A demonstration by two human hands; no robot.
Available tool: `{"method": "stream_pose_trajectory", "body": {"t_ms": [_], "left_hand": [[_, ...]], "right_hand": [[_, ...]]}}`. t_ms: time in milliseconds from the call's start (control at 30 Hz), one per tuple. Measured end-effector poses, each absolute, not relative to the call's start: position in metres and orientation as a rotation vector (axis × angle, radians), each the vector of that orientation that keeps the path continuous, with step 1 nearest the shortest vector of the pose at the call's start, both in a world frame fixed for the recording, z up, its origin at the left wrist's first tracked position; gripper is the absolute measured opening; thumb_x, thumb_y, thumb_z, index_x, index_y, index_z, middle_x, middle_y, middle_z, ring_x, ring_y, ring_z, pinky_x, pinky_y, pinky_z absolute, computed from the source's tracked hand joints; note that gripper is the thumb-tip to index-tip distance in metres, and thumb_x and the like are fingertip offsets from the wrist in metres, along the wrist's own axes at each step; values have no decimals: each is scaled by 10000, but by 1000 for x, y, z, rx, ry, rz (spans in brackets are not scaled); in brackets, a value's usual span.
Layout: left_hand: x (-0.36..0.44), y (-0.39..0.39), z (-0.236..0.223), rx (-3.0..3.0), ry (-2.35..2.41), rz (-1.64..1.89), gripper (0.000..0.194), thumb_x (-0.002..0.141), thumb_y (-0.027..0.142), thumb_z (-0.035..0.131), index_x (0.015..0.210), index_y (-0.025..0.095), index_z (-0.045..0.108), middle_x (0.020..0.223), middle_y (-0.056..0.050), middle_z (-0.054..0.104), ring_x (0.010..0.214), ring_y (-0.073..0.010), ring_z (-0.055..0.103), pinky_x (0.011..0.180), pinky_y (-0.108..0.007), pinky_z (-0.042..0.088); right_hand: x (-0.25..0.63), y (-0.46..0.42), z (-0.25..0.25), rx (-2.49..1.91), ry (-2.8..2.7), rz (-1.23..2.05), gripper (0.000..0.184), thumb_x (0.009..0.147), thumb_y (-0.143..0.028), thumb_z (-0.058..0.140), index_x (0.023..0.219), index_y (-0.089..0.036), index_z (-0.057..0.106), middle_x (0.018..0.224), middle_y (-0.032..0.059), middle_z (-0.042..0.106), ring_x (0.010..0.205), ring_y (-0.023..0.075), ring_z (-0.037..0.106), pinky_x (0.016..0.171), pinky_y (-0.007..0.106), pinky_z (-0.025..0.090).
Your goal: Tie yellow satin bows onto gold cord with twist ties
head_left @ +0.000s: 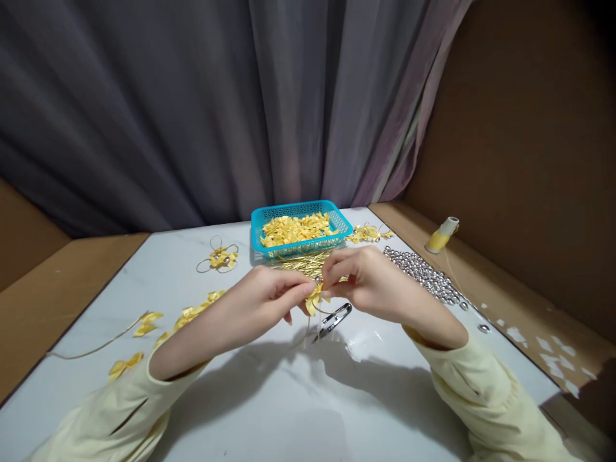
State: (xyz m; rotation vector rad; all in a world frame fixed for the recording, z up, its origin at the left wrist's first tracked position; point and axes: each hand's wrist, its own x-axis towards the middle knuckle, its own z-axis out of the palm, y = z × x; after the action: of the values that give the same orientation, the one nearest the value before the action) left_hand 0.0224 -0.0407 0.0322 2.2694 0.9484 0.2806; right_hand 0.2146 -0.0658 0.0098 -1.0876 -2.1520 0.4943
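Observation:
My left hand and my right hand meet over the middle of the white table. Both pinch a small yellow ribbon piece between their fingertips, with a thin gold thread hanging from it. Small thread snips lie on the table just below my hands. A bundle of gold cord pieces lies behind my fingers, partly hidden.
A blue basket full of yellow ribbon pieces stands at the back. Silver beads spread to the right, near a yellow thread spool. Finished yellow bows and a looped one lie to the left. A grey curtain hangs behind.

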Motion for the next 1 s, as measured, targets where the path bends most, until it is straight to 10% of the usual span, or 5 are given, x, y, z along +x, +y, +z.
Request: {"method": "stream_pose_trajectory", "body": {"t_ms": [1000], "left_hand": [[32,-40,35,2256,1057,368,206,782,263,478,696,150,628,517,37,437,492,-90,377,447,-189,279]], "right_hand": [[215,-63,14,-1232,-1996,674,133,692,-112,645,742,-153,529,716,10,598,637,115,575,522,208,423]]}}
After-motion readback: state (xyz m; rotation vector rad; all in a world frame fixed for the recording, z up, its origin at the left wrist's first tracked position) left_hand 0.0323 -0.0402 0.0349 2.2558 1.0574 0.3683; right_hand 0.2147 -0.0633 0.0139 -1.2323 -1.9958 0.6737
